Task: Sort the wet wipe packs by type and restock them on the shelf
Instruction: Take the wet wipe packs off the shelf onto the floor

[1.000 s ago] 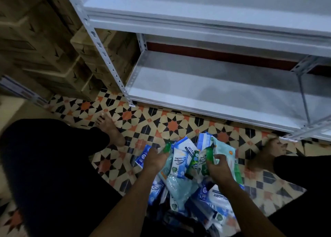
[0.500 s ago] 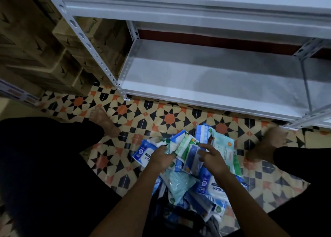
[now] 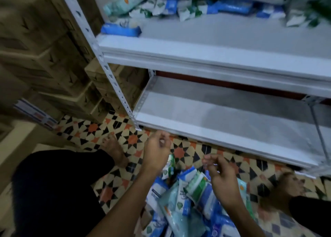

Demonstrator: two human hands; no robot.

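Both bare forearms are extended forward from the near edge. The left hand (image 3: pixel 156 151) is raised, its fingers loosely curled around nothing visible. The right hand (image 3: pixel 219 176) is held slightly nearer, fingers likewise curled.

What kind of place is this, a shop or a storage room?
Probably a stockroom or a shop's back room: a white slotted-metal shelving unit holds heaped blue, white and green wet wipe packs, brown cardboard cartons are stacked beside it, and more packs lie on the patterned tile floor.

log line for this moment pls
left hand: raised, no pack | right hand: raised, no pack | floor pile: unsorted | lower shelf: bare
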